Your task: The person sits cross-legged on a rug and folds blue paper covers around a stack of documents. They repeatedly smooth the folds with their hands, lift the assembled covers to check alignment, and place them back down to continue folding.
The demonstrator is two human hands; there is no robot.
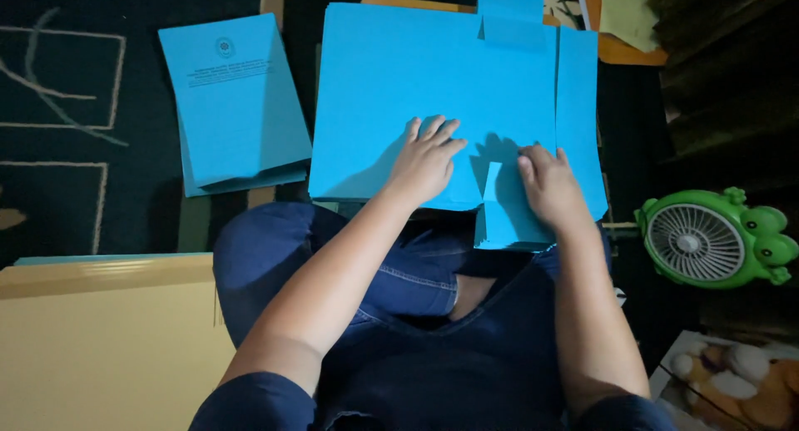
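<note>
Left hand [424,161], fingers spread flat, pins the big blue card sheet [433,73] steady; right hand [549,185] fingers pinch its small bottom flap [499,219], creasing it upward.

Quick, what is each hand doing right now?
Left hand: open, fingers spread, pressing flat on the blue card sheet.
Right hand: fingers curled, pressing down the sheet's lower flap; no clear grip.

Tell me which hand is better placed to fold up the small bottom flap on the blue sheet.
Right hand, probably: its fingers already rest on the small flap at the blue sheet's near edge. The left hand lies flat, pressing the sheet down.
</note>
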